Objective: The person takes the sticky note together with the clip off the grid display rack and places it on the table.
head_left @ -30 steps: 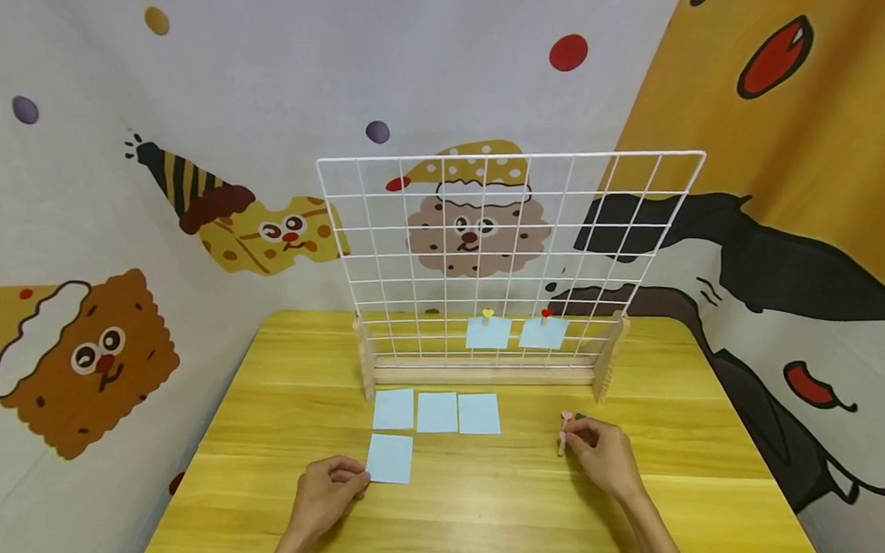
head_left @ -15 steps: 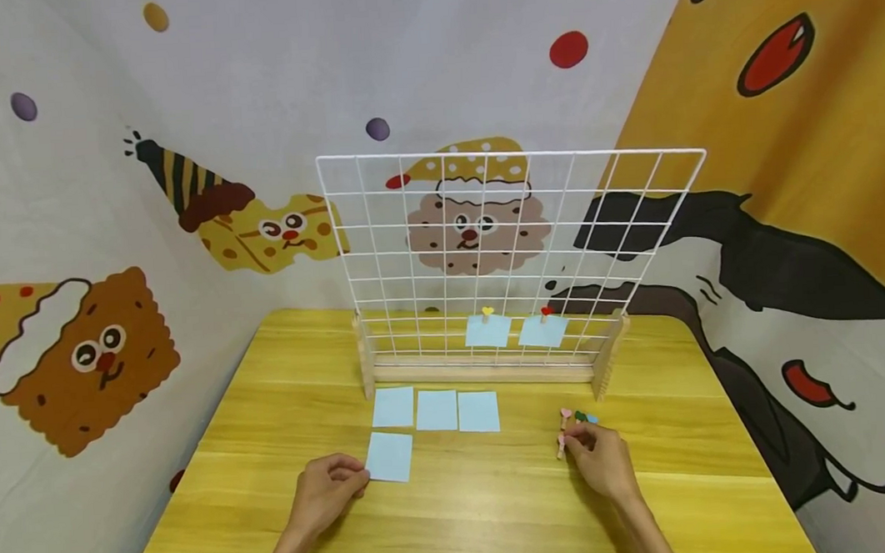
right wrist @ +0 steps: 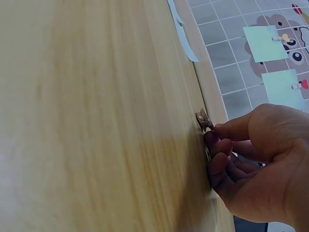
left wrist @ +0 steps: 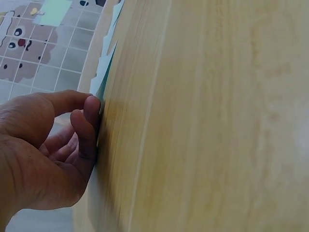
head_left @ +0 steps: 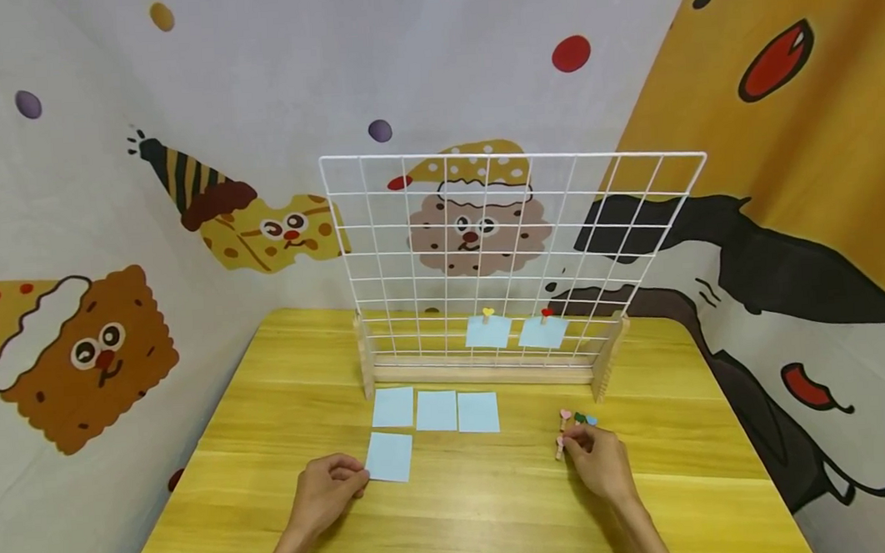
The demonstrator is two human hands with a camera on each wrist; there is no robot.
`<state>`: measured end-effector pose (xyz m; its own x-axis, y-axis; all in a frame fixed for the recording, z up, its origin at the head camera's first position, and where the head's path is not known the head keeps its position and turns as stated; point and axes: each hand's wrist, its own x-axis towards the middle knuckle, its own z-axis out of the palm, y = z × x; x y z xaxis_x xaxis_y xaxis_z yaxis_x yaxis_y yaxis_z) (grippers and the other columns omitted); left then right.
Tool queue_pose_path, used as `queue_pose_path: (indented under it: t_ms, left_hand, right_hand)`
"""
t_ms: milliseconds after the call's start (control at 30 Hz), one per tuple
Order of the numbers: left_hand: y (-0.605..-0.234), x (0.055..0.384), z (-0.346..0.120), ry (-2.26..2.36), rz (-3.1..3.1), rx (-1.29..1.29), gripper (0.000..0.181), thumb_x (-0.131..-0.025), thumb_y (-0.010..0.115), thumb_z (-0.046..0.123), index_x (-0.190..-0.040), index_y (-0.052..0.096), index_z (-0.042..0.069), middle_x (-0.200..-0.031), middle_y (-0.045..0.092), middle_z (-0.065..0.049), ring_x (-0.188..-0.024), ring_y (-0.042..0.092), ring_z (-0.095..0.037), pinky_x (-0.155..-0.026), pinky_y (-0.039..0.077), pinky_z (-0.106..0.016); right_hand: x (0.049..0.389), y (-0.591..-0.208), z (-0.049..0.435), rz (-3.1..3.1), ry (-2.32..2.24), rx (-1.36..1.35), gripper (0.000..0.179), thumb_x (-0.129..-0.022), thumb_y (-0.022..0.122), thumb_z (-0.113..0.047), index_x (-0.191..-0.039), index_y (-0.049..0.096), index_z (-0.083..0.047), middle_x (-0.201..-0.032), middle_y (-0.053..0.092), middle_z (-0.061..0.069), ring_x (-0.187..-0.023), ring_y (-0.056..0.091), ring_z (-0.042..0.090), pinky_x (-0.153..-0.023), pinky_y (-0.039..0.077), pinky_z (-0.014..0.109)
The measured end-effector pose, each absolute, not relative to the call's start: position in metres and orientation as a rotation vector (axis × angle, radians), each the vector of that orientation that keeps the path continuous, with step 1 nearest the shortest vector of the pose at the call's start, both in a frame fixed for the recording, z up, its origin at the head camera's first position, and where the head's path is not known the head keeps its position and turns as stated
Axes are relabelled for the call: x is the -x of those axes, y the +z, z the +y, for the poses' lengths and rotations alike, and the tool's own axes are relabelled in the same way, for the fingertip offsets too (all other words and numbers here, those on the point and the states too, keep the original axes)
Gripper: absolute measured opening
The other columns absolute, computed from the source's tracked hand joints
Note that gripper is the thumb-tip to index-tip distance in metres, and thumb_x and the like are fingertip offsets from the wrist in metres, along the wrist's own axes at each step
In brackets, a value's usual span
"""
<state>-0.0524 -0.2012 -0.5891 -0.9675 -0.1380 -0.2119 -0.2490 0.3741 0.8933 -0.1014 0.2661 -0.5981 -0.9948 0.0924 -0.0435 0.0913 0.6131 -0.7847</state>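
Observation:
In the head view my left hand [head_left: 328, 493] pinches the left corner of a light-blue paper note [head_left: 389, 457]; in the left wrist view the note's edge tilts up slightly from the tabletop at the fingertips. My right hand [head_left: 601, 466] pinches a small wooden clothespin [head_left: 560, 448] with a pink heart, low over the table. Just behind it lie more mini clothespins: one with a pink heart [head_left: 565, 414], one with a green top [head_left: 580, 418] and one with a blue top [head_left: 591, 421]. The right hand partly covers them.
A white wire grid [head_left: 515, 222] stands upright in a wooden base [head_left: 485, 373] at the back. Two blue notes hang on it, under a yellow-heart clip [head_left: 488, 312] and a red-heart clip [head_left: 547, 313]. Three more notes [head_left: 436, 411] lie in a row before the base.
My right hand has drawn slightly toward me with the pink-heart clothespin, and the blue-topped clothespin has come into sight. The left hand holds its place at the note's corner.

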Motion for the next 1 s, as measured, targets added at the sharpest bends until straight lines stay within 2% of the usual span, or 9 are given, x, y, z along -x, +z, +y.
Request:
queue_pose_path:
  t_ms: [533, 700, 833, 1000]
  left_hand:
    - [-0.590, 0.051, -0.201, 1.609, 2.563, 0.368, 0.007, -0.098, 0.085, 0.011, -0.096, 0.081, 0.005, -0.077, 0.080, -0.005, -0.067, 0.077, -0.016, -0.069, 0.060, -0.020]
    - [-0.591, 0.052, -0.203, 1.613, 2.558, 0.391, 0.007, -0.099, 0.084, 0.013, -0.095, 0.082, 0.007, -0.074, 0.080, -0.003, -0.065, 0.076, -0.015, -0.065, 0.057, -0.020]
    - [-0.589, 0.055, -0.203, 1.644, 2.575, 0.404, 0.008, -0.100, 0.084, 0.015, -0.097, 0.082, 0.008, -0.078, 0.081, -0.004, -0.069, 0.076, -0.014, -0.068, 0.059, -0.020]
    - [-0.586, 0.064, -0.201, 1.684, 2.672, 0.376, 0.007, -0.101, 0.085, 0.017, -0.100, 0.084, 0.010, -0.090, 0.082, -0.004, -0.079, 0.074, -0.007, -0.075, 0.061, -0.019]
  right_hand:
    - [0.099, -0.596, 0.266, -2.807, 1.321, 0.141, 0.014, -0.107, 0.075, -0.009, -0.116, 0.082, 0.001, -0.093, 0.080, 0.009, -0.074, 0.066, 0.009, -0.059, 0.054, 0.021]
    - [0.100, -0.595, 0.266, -2.779, 1.312, 0.109, 0.014, -0.107, 0.075, -0.007, -0.116, 0.081, 0.002, -0.094, 0.081, 0.010, -0.074, 0.065, 0.008, -0.060, 0.054, 0.021]
    - [0.104, -0.591, 0.264, -2.700, 1.290, 0.070, 0.011, -0.106, 0.077, -0.006, -0.112, 0.083, 0.000, -0.088, 0.081, 0.008, -0.069, 0.063, 0.006, -0.057, 0.052, 0.021]
    - [0.111, -0.584, 0.263, -2.612, 1.251, 0.005, 0.008, -0.106, 0.078, -0.007, -0.110, 0.084, -0.003, -0.081, 0.080, 0.007, -0.063, 0.060, 0.002, -0.051, 0.049, 0.023]
